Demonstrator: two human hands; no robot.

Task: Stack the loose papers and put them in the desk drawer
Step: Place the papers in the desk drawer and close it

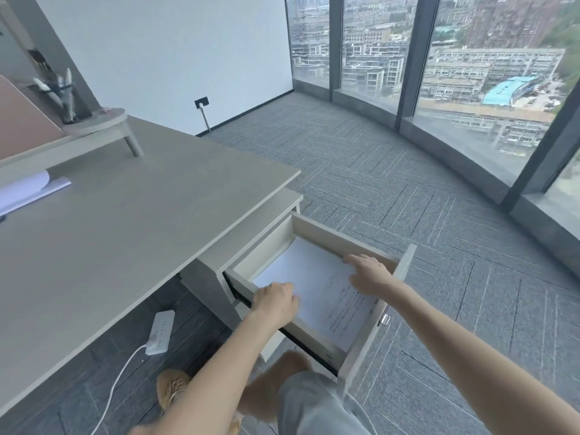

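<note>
The left hand (pixel 276 301) is curled into a loose fist, and its knuckles rest on the near-left corner of the stack of white printed papers (pixel 317 284). I cannot tell if the fingers pinch the sheets or only press them, because the fingers are folded under. The right hand (pixel 368 274) is flat and spread, with the fingertips reaching toward the far right corner of the stack, close to the drawer's right wall. The stack lies flat on the bottom of the open pale wooden desk drawer (pixel 337 233), which is pulled well out from under the grey desk top (pixel 125 221).

In my judgement the step now is to settle the papers in the drawer. To do it well, both hands should push the edges square against the drawer walls, so that no corner stands up and catches when the drawer closes. The hands should lift straight up and clear the front panel before any push on it.

Both forearms are stretched forward and down, the left one coming from the lower middle, the right one from the lower right edge. The wrists are almost straight.

Further out, more white sheets (pixel 28 189) lie at the far left of the desk top, so perhaps not all papers are collected. A white power strip (pixel 160 332) lies on the grey carpet below the desk.
</note>
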